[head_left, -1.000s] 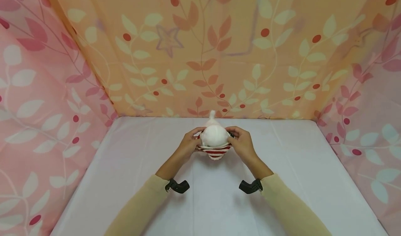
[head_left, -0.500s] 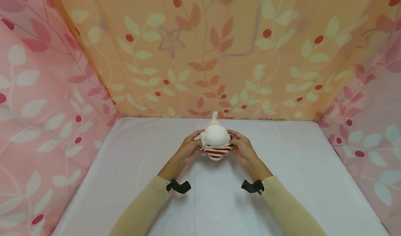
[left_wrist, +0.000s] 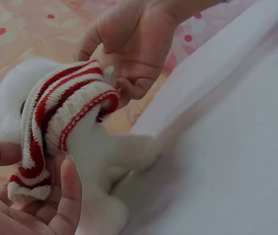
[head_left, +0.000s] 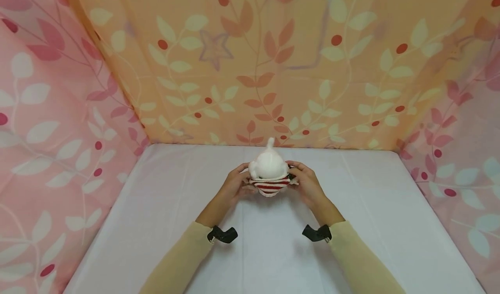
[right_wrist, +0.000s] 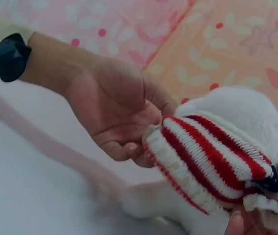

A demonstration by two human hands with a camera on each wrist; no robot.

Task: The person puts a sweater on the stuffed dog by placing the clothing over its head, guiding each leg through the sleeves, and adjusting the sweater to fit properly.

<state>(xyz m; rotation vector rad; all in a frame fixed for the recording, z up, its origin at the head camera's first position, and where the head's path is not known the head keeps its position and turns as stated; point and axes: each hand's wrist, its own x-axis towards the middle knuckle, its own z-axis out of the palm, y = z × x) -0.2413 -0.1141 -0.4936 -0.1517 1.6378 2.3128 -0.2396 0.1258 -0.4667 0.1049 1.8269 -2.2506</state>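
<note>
A white plush toy (head_left: pixel 269 164) stands on the white tabletop near the back wall, a narrow white part pointing away behind it. Around it sits a small knitted sweater (head_left: pixel 270 187) with red and white stripes, and a navy patch (right_wrist: pixel 268 184) shows in the right wrist view. My left hand (head_left: pixel 231 187) holds the sweater's left side, with thumb and fingers about a short sleeve (left_wrist: pixel 30 182). On the other side my right hand (head_left: pixel 311 187) holds the opposite sleeve (right_wrist: pixel 264 201). A stubby plush limb (left_wrist: pixel 136 152) extends below the knit.
A patterned orange curtain (head_left: pixel 218 81) rises right behind the table (head_left: pixel 187 168), and pink leaf-patterned curtains (head_left: pixel 58 125) flank it. Each wrist carries a black camera (head_left: pixel 222 234) at the sleeve cuff.
Both hands have shifted their fingers down the sides of the toy, and the sweater's sleeve ends now show beside them. The toy stays nearly in place.
</note>
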